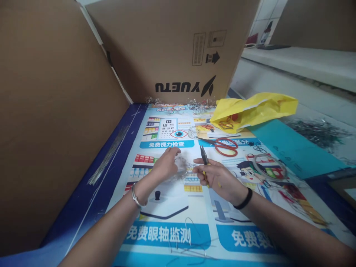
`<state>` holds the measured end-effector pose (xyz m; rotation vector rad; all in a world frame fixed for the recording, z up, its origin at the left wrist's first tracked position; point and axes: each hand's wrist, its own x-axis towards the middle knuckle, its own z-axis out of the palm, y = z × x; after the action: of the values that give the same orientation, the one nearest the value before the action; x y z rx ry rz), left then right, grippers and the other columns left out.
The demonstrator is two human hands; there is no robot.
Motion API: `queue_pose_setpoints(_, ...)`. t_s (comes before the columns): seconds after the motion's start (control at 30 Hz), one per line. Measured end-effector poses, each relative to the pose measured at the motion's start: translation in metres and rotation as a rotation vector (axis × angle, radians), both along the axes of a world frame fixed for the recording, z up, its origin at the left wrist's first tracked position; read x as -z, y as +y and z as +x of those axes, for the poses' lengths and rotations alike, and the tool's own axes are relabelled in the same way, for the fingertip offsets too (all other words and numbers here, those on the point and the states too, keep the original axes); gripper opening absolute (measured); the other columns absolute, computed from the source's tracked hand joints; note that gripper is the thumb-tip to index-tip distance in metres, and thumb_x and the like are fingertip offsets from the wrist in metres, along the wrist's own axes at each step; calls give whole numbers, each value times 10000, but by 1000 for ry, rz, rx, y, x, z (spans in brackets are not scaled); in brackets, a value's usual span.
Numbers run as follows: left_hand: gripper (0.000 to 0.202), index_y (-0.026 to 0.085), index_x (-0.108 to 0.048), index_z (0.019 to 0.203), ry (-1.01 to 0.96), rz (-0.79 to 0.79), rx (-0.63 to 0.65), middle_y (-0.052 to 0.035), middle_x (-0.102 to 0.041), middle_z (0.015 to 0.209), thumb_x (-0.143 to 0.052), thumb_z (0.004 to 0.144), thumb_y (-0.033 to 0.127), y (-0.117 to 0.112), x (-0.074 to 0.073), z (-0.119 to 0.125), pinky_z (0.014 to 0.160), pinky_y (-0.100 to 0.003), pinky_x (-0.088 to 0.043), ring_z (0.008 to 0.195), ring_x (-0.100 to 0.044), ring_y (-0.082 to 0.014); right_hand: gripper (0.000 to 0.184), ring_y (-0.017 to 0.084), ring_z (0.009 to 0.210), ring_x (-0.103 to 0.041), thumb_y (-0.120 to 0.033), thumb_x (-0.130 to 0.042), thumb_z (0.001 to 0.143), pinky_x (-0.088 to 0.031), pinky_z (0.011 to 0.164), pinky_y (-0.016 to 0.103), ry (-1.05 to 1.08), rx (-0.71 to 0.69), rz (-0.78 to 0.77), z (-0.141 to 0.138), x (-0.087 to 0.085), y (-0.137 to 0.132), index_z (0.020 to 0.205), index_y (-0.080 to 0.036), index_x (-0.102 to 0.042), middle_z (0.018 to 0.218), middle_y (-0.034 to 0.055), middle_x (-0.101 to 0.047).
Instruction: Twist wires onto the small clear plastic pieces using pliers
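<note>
My left hand (165, 164), with a silver bangle at the wrist, is closed at the edge of a rounded tangle of thin wire (182, 167). Blur hides the tangle's exact shape. In my right hand (218, 178) is a pair of small pliers (204, 155) with dark jaws pointing up and away and yellow on the handles. The right thumb and forefinger are close to the tangle's right side; whether they touch it I cannot tell. Just beyond the pliers lie red-handled scissors (226, 147). A second small wire shape (193, 132) rests near their tips.
A printed poster (167, 205) covers the blue tabletop. Straight wires (108, 155) lie at the left; bent wire pieces (191, 246) are in front. A yellow bag (256, 107), a wire coil (269, 167) and dark wire scraps (317, 131) are at right. Cardboard (167, 48) walls the back and left.
</note>
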<state>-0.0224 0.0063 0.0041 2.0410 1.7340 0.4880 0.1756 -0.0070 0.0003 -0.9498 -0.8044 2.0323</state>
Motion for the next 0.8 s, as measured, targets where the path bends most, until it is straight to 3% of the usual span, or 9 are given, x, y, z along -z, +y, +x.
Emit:
queue_pose_setpoints(0.17,408,190,-515,959,-143,-39,32,-26,-540,886,-466,592,16,5,7,-9,600,-264,-423,674,-531,-141,278,106,593,-502,-227,-652,695,-325,530,239,18,-6,18,-1,4,2,957,-179,-571,783,47,-648)
queue_pose_setpoints(0.53,235,190,-567,875,-170,-39,22,-20,-556,854,-519,655,121,0,5,-11,622,-278,-419,676,-530,-147,233,116,608,-497,-245,-654,705,-326,541,250,7,4,15,-1,5,1,920,-198,-576,768,29,-618)
queue_pose_setpoints(0.8,231,197,-571,869,-186,-20,47,-7,-548,845,-497,671,105,-4,3,-10,653,-275,-423,685,-539,-139,237,110,581,-492,-251,-667,691,-319,536,249,-7,17,22,-2,4,0,902,-193,-575,732,24,-620)
